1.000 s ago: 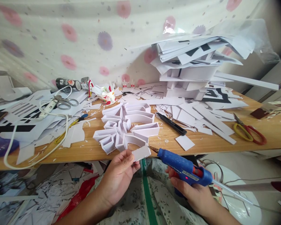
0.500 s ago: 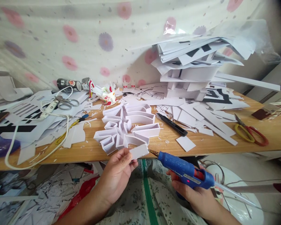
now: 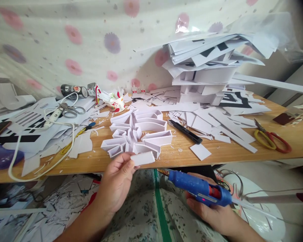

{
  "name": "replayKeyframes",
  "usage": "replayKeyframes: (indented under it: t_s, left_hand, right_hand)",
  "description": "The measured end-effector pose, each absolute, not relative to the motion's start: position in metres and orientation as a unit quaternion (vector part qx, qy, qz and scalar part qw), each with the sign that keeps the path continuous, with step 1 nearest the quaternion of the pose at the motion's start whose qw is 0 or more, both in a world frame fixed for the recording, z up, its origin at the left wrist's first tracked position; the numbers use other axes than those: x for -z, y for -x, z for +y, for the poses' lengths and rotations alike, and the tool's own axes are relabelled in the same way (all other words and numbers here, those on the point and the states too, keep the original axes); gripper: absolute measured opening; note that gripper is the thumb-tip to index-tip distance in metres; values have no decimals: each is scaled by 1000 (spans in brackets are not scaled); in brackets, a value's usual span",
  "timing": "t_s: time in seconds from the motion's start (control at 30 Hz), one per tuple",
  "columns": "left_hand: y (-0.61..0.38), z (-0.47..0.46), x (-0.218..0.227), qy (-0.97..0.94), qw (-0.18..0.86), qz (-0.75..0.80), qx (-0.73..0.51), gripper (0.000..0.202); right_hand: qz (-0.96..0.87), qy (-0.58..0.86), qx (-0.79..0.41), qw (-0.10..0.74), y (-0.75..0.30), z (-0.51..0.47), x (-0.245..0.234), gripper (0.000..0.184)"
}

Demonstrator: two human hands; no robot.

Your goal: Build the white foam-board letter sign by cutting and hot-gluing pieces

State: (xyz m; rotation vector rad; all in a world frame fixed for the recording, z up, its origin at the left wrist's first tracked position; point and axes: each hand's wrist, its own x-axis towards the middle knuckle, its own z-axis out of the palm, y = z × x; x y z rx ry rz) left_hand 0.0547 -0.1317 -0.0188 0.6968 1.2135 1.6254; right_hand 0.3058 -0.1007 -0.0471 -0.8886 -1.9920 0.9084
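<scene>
Pink and purple flowers (image 3: 112,42) dot the sheet (image 3: 88,20) behind the wooden table (image 3: 227,156). I see the left hand (image 3: 117,183) pinching a small white strip (image 3: 143,159) by the front edge. The right hand (image 3: 210,213) grips a blue glue gun (image 3: 189,183), its tip (image 3: 163,171) near the strip.

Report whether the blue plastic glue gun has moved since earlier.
Yes: the glue gun shifted down in view, relative to the brown wooden table.

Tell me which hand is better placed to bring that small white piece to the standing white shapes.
Probably the left hand: it holds the small white piece near the standing white shapes, while the right hand is occupied with the blue glue gun.
</scene>
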Motion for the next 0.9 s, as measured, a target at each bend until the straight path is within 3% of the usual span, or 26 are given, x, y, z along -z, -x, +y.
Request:
replayKeyframes:
  t_s: [0.13,0.27,0.4,0.73,0.9]
  left_hand:
    - [-30,-124,5,-417,318,573,-630,18]
    - [-19,-105,-20,-589,232,625,-457,14]
    - [-28,-78,-47,-655,167,659,-329,15]
    - [-60,-45,-70,-676,221,678,-185,20]
    - [-79,-43,-67,-681,192,694,-134,18]
  right_hand:
    - [-727,348,-404,433,-317,-87,51,5]
    - [-599,421,-471,493,-327,-75,69,11]
    - [-585,442,-468,493,-327,-60,73,12]
    - [-616,421,-469,472,-322,-38,80,12]
    - [-621,429,-446,481,-320,-38,71,12]
